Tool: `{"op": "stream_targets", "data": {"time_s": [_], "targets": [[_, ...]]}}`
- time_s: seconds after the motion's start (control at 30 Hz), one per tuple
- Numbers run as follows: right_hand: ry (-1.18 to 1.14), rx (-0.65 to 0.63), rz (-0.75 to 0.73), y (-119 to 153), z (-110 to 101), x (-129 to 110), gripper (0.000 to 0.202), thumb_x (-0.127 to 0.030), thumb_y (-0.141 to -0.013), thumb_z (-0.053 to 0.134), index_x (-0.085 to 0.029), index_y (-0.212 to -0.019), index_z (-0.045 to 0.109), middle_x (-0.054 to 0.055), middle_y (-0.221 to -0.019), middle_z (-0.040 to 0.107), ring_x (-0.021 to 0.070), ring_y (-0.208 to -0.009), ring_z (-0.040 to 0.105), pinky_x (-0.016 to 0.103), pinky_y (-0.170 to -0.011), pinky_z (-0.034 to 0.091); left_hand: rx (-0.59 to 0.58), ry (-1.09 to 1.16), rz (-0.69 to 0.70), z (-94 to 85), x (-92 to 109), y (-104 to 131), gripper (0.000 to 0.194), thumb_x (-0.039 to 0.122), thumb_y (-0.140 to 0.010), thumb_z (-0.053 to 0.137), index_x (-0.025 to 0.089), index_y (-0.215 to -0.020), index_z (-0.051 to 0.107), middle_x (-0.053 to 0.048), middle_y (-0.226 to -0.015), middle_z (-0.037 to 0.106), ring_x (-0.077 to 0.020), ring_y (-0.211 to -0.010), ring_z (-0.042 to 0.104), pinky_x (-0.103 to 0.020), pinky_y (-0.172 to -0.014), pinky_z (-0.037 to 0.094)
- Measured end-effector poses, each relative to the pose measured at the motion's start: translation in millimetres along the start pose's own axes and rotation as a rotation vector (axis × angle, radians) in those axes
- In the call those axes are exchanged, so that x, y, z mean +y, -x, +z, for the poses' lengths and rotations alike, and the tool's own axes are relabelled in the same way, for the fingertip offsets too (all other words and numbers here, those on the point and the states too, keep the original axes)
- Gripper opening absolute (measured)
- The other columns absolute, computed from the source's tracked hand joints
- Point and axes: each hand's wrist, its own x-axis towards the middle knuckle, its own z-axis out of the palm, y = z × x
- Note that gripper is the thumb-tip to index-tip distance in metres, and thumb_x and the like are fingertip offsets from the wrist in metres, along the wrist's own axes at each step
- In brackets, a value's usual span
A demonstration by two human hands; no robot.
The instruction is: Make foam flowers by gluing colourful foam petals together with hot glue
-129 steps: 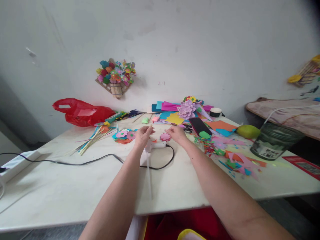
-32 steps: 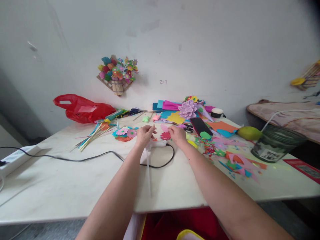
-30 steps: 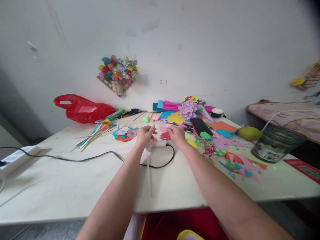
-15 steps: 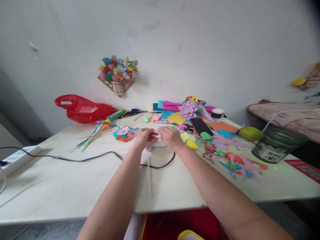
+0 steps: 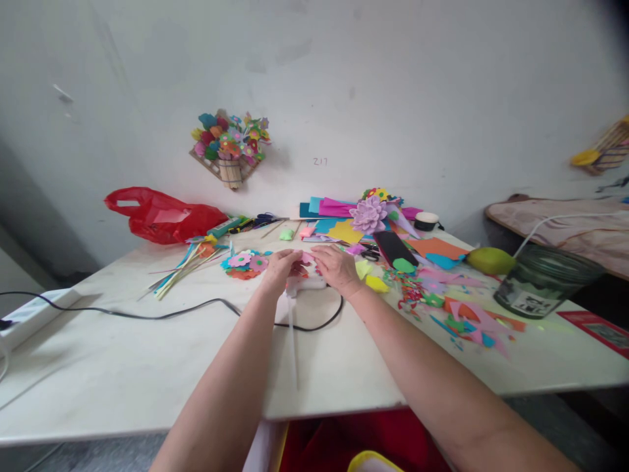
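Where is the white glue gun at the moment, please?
In the head view, the white glue gun lies on the table near the picture's centre, between the left hand and the right hand, just below their fingers.

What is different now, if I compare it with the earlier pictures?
The right hand has moved left and now nearly meets the left hand. A pink piece, earlier beside the right hand, now shows between both; whether both grip it is unclear. Yellow pieces have come into fuller view beside the right hand. The left hand, glue gun, red bag and phone stayed about where they were.
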Motion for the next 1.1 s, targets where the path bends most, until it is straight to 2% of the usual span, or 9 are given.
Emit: {"op": "stream_targets", "data": {"time_s": [0.1, 0.27, 0.4, 0.53, 0.67, 0.8, 0.9, 0.97, 1.1], "targets": [[-0.099, 0.019, 0.149, -0.4, 5.4, 1.4, 0.030, -0.027, -0.086, 0.036, -0.018, -0.091, 0.064, 0.006, -0.094, 0.066, 0.0154, -0.091, 0.056, 0.025, -0.079, 0.041, 0.044, -0.010, -0.009, 1.5, 2.5, 0.5, 0.041, 0.051, -0.066, 0.057, 0.011, -0.074, 0.058, -0.009, -0.066, 0.064, -0.0107, -0.047, 0.054, -0.021, -0.045, 0.041], [-0.557, -0.030, 0.465, -1.6, 17.2, 4.7, 0.027, -0.034, -0.079, 0.044, -0.016, -0.074, 0.063, 0.002, -0.064, 0.064, 0.0126, -0.059, 0.059, 0.022, -0.056, 0.043, 0.292, -0.119, 0.053, 1.2, 4.0, -3.5, 0.049, 0.059, -0.060, 0.058, 0.013, -0.079, 0.058, -0.009, -0.079, 0.063, -0.0136, -0.058, 0.057, -0.022, -0.045, 0.042], [-0.855, -0.025, 0.554, -2.3, 16.2, 1.9, 0.025, -0.036, -0.072, 0.051, -0.015, -0.068, 0.062, 0.001, -0.060, 0.062, 0.0101, -0.050, 0.054, 0.019, -0.044, 0.038, 0.197, -0.125, 0.048, -2.0, 0.5, -4.3, 0.046, 0.055, -0.059, 0.061, 0.013, -0.077, 0.061, -0.006, -0.072, 0.061, -0.0151, -0.064, 0.057, -0.022, -0.048, 0.042], [-0.958, -0.035, 0.555, -2.5, 12.3, -1.6, 0.024, -0.036, -0.070, 0.053, -0.014, -0.067, 0.062, 0.001, -0.058, 0.061, 0.0079, -0.046, 0.050, 0.017, -0.041, 0.035, 0.073, -0.010, 0.044, -4.8, -3.1, -3.3, 0.033, 0.045, -0.060, 0.064, 0.013, -0.070, 0.061, -0.002, -0.061, 0.058, -0.0097, -0.054, 0.052, -0.019, -0.047, 0.038], [-0.814, -0.058, 0.496, -1.5, 12.0, -1.2, 0.025, -0.034, -0.075, 0.048, -0.014, -0.069, 0.061, 0.003, -0.066, 0.064, 0.0093, -0.051, 0.054, 0.019, -0.048, 0.040, 0.059, 0.038, 0.074, -6.9, -3.9, -4.6, 0.031, 0.043, -0.061, 0.065, 0.013, -0.070, 0.061, -0.001, -0.061, 0.058, -0.0082, -0.053, 0.051, -0.019, -0.047, 0.038], [-0.330, -0.159, 0.319, 0.6, 6.0, -4.0, 0.023, -0.025, -0.074, 0.047, -0.018, -0.088, 0.064, 0.003, -0.078, 0.067, 0.0143, -0.072, 0.059, 0.025, -0.067, 0.043, 0.109, 0.055, 0.099, -9.9, -3.8, -6.7, 0.033, 0.046, -0.061, 0.064, 0.014, -0.072, 0.061, -0.001, -0.062, 0.058, -0.0087, -0.054, 0.053, -0.019, -0.047, 0.038], [-0.031, -0.288, 0.112, 1.6, -1.6, -10.6, 0.034, -0.021, -0.068, 0.052, -0.020, -0.101, 0.061, 0.005, -0.090, 0.066, 0.0185, -0.088, 0.056, 0.029, -0.081, 0.038, 0.136, 0.126, 0.100, -12.3, -4.4, -8.3, 0.033, 0.044, -0.060, 0.066, 0.014, -0.073, 0.060, 0.000, -0.060, 0.058, -0.0091, -0.054, 0.055, -0.019, -0.045, 0.039], [0.075, -0.359, 0.033, 2.2, -4.4, -15.6, 0.041, -0.023, -0.067, 0.054, -0.020, -0.107, 0.058, 0.007, -0.097, 0.064, 0.0211, -0.095, 0.053, 0.033, -0.086, 0.034, 0.138, 0.172, 0.100, -13.1, -4.6, -9.2, 0.033, 0.042, -0.060, 0.067, 0.014, -0.075, 0.060, 0.000, -0.060, 0.059, -0.0098, -0.054, 0.057, -0.018, -0.044, 0.039], [0.168, -0.458, 0.002, 4.3, -1.4, -23.4, 0.049, -0.026, -0.067, 0.055, -0.020, -0.115, 0.052, 0.009, -0.100, 0.062, 0.0236, -0.097, 0.052, 0.034, -0.086, 0.032, 0.118, 0.243, 0.094, -12.4, -4.3, -10.1, 0.032, 0.036, -0.060, 0.069, 0.013, -0.079, 0.058, 0.000, -0.058, 0.059, -0.0107, -0.055, 0.060, -0.016, -0.040, 0.039]]}}
